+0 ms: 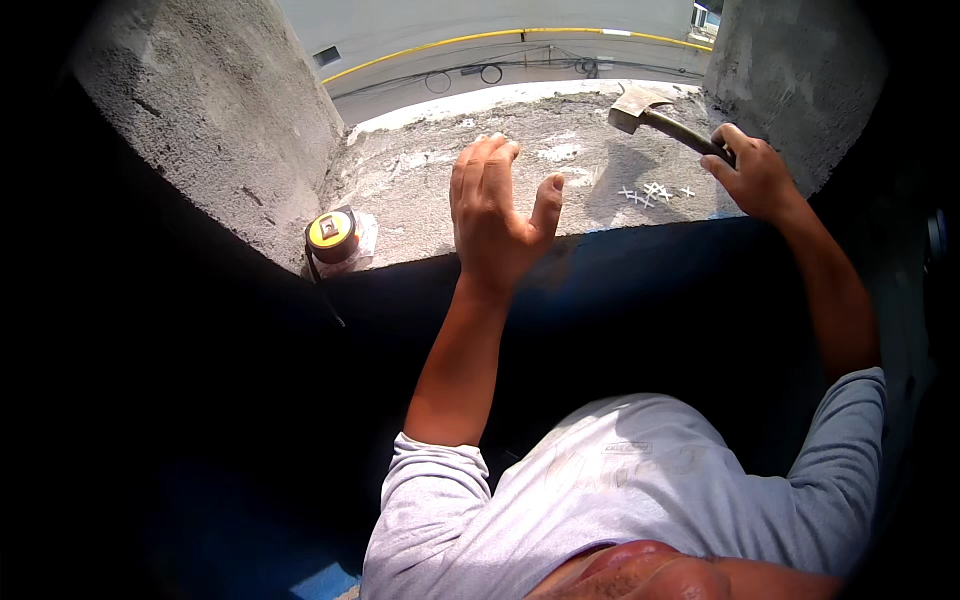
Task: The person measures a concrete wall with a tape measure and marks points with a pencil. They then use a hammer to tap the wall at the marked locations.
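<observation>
My right hand (757, 172) is closed around the dark handle of a hatchet (680, 132). Its metal head has a flared blade and a blunt hammer end, and it hangs over the right part of a rough concrete window sill (400, 195). My left hand (497, 205) hovers at the middle of the sill, fingers stretched and thumb apart, holding nothing; whether its fingertips touch the concrete I cannot tell. Several white cross-shaped tile spacers (655, 192) lie scattered on the sill between my hands, below the hatchet head.
A yellow and black tape measure (331, 234) sits at the sill's left front corner with a strap hanging down. Concrete side walls (225, 110) (790, 80) flank the opening. Outside, a yellow pipe (450, 42) and dark cables run along a grey wall. Below the sill is deep shadow.
</observation>
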`<state>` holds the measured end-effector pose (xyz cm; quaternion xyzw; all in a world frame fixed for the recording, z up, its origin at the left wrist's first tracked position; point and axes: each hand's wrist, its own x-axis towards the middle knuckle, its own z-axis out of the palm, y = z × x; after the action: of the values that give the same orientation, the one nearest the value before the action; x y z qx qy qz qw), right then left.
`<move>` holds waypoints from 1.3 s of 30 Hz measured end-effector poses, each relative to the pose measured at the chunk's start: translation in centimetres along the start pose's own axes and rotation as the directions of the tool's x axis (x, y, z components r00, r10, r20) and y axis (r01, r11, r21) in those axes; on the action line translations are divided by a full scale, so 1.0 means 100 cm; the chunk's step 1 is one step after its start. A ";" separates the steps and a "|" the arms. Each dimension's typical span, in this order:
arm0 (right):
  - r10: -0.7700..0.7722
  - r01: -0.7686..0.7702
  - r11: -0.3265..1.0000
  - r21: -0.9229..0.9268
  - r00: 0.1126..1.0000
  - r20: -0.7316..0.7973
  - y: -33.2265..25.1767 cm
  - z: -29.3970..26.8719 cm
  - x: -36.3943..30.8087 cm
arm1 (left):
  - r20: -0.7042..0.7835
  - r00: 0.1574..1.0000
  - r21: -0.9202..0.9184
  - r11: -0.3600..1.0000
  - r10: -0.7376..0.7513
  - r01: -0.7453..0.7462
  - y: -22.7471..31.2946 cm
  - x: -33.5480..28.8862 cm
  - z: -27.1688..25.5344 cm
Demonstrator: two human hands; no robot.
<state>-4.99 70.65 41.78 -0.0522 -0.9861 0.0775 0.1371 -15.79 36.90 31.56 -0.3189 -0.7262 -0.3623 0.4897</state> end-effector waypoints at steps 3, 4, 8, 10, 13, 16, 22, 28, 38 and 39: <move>-0.244 0.250 0.964 0.086 0.967 -0.073 -0.052 0.016 0.003 | -0.174 0.981 -0.149 0.982 0.087 -0.113 0.010 -0.008 -0.017; -0.336 0.344 0.935 0.087 0.937 -0.101 -0.067 0.025 0.007 | -0.220 0.969 -0.177 0.973 0.111 -0.152 0.016 -0.008 -0.024; -0.521 0.534 0.842 0.084 0.843 -0.132 -0.132 0.049 0.011 | -0.202 0.969 -0.243 0.951 0.143 -0.191 0.051 -0.013 -0.049; -0.568 0.579 0.804 0.138 0.815 -0.110 -0.154 0.068 0.021 | -0.172 0.974 -0.252 0.949 0.150 -0.191 0.056 -0.018 -0.058; -0.608 0.613 0.776 0.147 0.790 -0.085 -0.180 0.079 0.026 | -0.124 0.982 -0.246 0.954 0.145 -0.172 0.055 -0.024 -0.070; -0.629 0.634 0.758 0.156 0.773 -0.082 -0.191 0.090 0.028 | -0.091 0.986 -0.236 0.959 0.138 -0.156 0.052 -0.029 -0.077; -0.716 0.735 0.660 0.154 0.678 -0.166 -0.193 0.107 0.036 | -0.040 0.993 -0.286 0.951 0.111 -0.118 0.051 -0.036 -0.070; -0.606 0.774 0.607 0.182 0.598 -0.524 -0.188 0.118 0.024 | -0.052 0.991 -0.348 0.928 0.125 -0.135 0.062 -0.039 -0.050; -0.145 0.268 0.788 0.554 0.955 -0.257 0.006 0.178 -0.171 | 0.309 0.939 -0.625 0.777 0.153 0.079 0.106 -0.090 -0.020; -0.043 0.090 0.798 0.595 0.995 -0.093 0.035 0.203 -0.201 | 0.374 0.917 -0.622 0.771 0.138 0.137 0.111 -0.101 -0.014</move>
<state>8.84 68.78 16.61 0.0257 -0.9067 0.3778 0.1858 -2.83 40.53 24.77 -0.5326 -0.6442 -0.5134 0.1942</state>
